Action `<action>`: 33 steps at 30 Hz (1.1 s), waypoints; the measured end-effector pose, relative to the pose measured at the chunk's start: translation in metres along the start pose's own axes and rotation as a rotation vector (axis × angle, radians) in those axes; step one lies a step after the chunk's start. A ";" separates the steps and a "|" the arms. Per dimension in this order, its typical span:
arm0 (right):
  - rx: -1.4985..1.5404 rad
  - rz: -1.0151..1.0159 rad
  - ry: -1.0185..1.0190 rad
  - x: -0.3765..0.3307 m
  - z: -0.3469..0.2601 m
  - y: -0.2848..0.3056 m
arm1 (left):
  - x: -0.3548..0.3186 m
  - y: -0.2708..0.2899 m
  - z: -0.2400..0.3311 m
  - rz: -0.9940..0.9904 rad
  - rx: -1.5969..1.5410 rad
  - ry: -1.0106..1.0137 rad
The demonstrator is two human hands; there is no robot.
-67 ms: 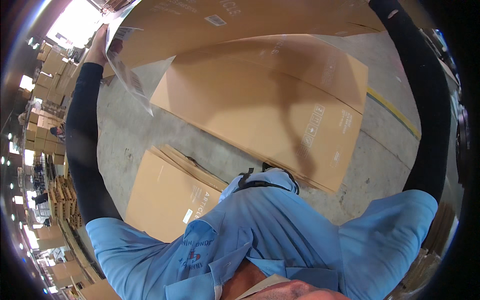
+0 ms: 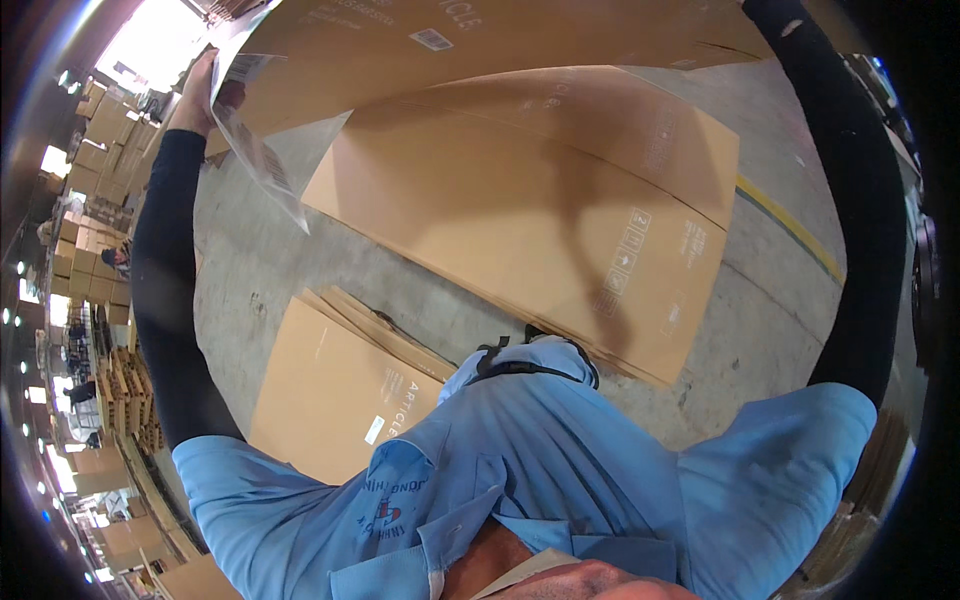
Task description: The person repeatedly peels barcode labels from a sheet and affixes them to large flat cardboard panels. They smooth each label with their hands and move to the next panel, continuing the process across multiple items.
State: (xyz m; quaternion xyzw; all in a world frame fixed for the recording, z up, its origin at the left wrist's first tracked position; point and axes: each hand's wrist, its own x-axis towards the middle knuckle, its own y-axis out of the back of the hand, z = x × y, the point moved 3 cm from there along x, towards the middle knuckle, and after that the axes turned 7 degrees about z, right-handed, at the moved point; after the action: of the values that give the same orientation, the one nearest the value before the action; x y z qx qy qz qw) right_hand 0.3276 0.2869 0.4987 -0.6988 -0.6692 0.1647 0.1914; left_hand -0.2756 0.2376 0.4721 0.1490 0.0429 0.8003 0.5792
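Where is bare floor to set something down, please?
Bare grey concrete floor shows between the large brown cardboard stack and the smaller brown cardboard stack, and between the large one and the black right sleeve. Crowded: top centre, filled by a raised brown cardboard sheet.

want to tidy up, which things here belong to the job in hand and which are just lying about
Likely the job:
raised cardboard sheet, held by left hand
thin printed sheet
large cardboard stack below
smaller cardboard stack, perhaps

Likely lying about:
stacked boxes, far left
wooden pallets
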 end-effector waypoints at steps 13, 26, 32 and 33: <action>0.132 -0.390 -0.449 0.075 0.055 -0.146 | -0.147 0.203 0.012 0.055 -0.067 0.067; 0.143 -1.049 -0.934 0.007 0.326 -0.451 | -0.543 0.187 0.012 0.932 -0.510 0.137; 0.116 -1.401 -1.005 -0.138 0.453 -0.504 | -0.666 0.022 -0.058 1.608 -0.696 0.174; 0.066 -1.399 -1.021 -0.155 0.477 -0.504 | -0.679 -0.009 -0.077 1.746 -0.625 0.228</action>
State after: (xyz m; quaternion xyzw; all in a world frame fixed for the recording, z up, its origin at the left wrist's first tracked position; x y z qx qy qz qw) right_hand -0.3519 0.1703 0.3244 0.0388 -0.9444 0.3219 -0.0549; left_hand -0.0959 -0.3899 0.2679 -0.1136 -0.2451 0.9371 -0.2210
